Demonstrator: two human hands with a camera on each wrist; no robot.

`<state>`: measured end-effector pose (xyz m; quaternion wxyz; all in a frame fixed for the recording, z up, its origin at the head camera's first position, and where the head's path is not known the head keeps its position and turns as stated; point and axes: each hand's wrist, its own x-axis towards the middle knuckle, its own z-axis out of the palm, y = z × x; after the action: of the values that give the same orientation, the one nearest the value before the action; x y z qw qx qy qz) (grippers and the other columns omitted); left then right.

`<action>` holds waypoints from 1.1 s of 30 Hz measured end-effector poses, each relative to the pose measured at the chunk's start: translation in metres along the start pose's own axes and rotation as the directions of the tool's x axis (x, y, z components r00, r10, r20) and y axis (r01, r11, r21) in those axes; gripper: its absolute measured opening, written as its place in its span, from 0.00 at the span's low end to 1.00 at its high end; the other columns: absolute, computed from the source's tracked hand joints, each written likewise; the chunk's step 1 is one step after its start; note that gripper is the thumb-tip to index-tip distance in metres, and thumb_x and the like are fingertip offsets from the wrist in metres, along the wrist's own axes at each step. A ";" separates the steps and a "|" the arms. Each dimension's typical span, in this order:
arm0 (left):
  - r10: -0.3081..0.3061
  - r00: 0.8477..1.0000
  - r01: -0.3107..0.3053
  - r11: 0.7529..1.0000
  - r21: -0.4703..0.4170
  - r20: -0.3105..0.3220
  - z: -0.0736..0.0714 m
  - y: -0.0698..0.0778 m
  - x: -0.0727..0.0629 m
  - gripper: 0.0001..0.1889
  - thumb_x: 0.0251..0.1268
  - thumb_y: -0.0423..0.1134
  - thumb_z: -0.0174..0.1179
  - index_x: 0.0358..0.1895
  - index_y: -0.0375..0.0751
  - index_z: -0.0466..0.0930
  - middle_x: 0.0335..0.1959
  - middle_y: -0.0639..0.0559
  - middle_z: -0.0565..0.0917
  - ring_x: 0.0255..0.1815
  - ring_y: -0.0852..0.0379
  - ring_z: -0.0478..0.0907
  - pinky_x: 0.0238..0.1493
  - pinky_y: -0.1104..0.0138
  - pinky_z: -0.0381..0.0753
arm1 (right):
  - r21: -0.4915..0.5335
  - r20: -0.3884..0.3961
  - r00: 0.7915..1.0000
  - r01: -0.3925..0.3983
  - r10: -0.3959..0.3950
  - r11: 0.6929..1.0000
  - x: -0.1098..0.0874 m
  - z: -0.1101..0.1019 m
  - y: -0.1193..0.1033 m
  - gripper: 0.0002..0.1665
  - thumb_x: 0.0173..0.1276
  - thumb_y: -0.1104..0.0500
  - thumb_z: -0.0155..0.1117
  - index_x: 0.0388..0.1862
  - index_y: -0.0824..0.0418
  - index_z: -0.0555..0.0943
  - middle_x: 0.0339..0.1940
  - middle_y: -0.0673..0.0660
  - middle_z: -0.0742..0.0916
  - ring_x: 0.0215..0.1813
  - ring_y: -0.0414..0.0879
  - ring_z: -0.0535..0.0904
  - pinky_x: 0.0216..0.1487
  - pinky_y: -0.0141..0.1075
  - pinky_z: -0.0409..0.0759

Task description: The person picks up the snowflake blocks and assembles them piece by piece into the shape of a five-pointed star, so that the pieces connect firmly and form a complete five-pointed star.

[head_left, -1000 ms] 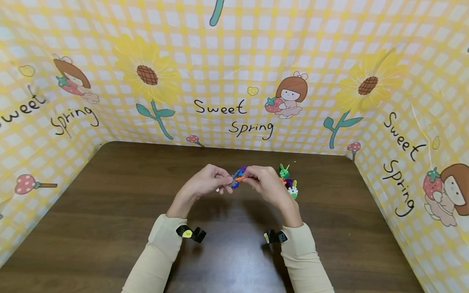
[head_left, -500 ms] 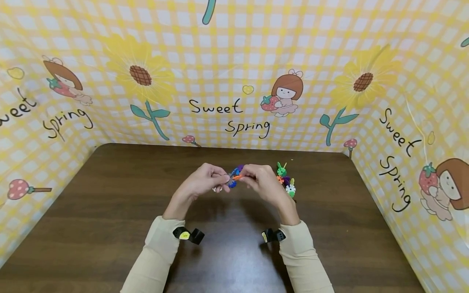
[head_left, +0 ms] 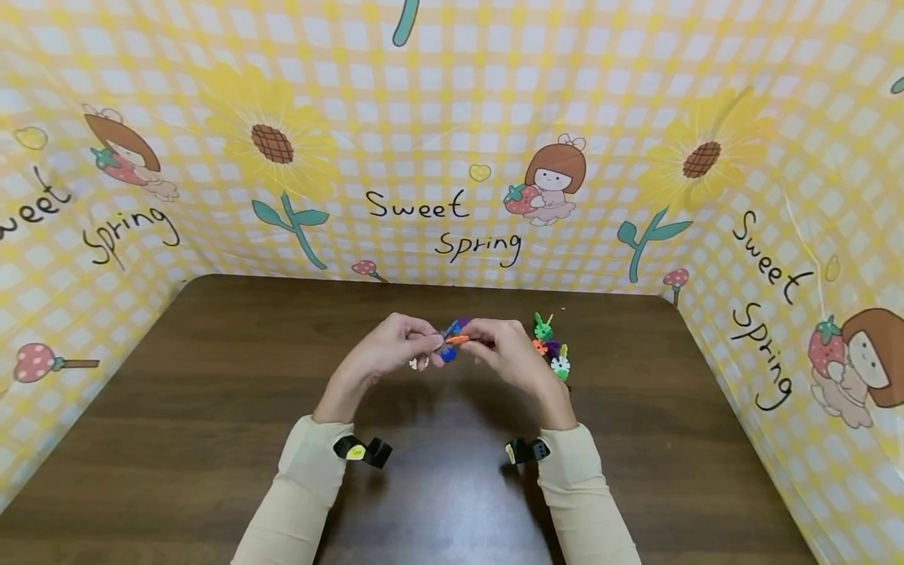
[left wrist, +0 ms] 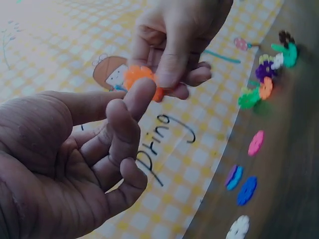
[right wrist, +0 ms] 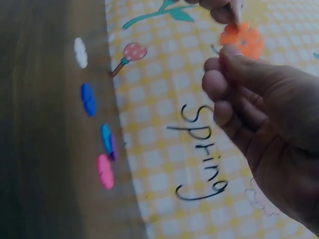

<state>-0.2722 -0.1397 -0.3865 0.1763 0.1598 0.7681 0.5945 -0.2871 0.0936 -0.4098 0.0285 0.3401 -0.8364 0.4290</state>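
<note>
My left hand (head_left: 384, 353) and right hand (head_left: 504, 345) meet above the back of the table. Between them is an orange flower-shaped plastic disc (head_left: 457, 340) with a notched rim. My right hand pinches it between thumb and forefinger; its other fingers are loosely bent. The left thumb and fingertips pinch at the disc's left side, overlapping the orange disc (left wrist: 137, 74) in the left wrist view. A small dark grey-blue edge shows at those fingertips in the head view; I cannot tell if it is another disc. The right wrist view shows the orange disc (right wrist: 244, 40) nearly face on.
Loose discs lie in a row behind the hands: white (right wrist: 80, 52), blue (right wrist: 88, 99), light blue (right wrist: 106, 137), purple (right wrist: 113, 147) and pink (right wrist: 105, 171). Right of them stands a cluster of joined discs (head_left: 552, 347). A checked cloth (head_left: 395, 141) walls the dark wooden table (head_left: 452, 471).
Both hands stay together at the same place. The orange disc has turned slightly between the fingertips and sits closer to the left fingers. The head view has shifted a little.
</note>
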 end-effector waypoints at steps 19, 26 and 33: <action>0.119 0.992 -0.111 0.983 0.146 -0.043 -0.006 0.002 -0.004 0.06 0.71 0.31 0.60 0.41 0.29 0.79 0.30 0.40 0.86 0.26 0.58 0.78 0.30 0.69 0.78 | -0.278 -0.058 0.889 -0.451 0.454 0.848 -0.013 0.025 0.063 0.21 0.69 0.54 0.70 0.58 0.59 0.82 0.55 0.62 0.79 0.56 0.57 0.77 0.55 0.50 0.77; 0.127 0.991 -0.115 0.969 0.219 -0.043 -0.008 0.002 -0.004 0.07 0.72 0.34 0.61 0.41 0.31 0.81 0.25 0.49 0.80 0.26 0.55 0.76 0.30 0.68 0.75 | -0.275 -0.036 0.884 -0.457 0.466 0.846 -0.012 0.022 0.059 0.15 0.64 0.56 0.75 0.42 0.60 0.79 0.40 0.56 0.79 0.41 0.50 0.75 0.45 0.43 0.76; 0.090 0.995 -0.078 0.964 0.256 -0.036 -0.013 0.000 -0.010 0.08 0.72 0.36 0.61 0.36 0.33 0.82 0.23 0.54 0.77 0.29 0.50 0.74 0.30 0.68 0.71 | -0.163 0.005 0.930 -0.362 0.368 0.918 -0.009 0.020 0.055 0.08 0.67 0.63 0.70 0.40 0.60 0.78 0.29 0.51 0.82 0.30 0.43 0.76 0.33 0.35 0.77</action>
<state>-0.2696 -0.1553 -0.3828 0.1109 0.1995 0.8344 0.5017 -0.3077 0.1059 -0.4632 -0.0396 0.1823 -0.9171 0.3524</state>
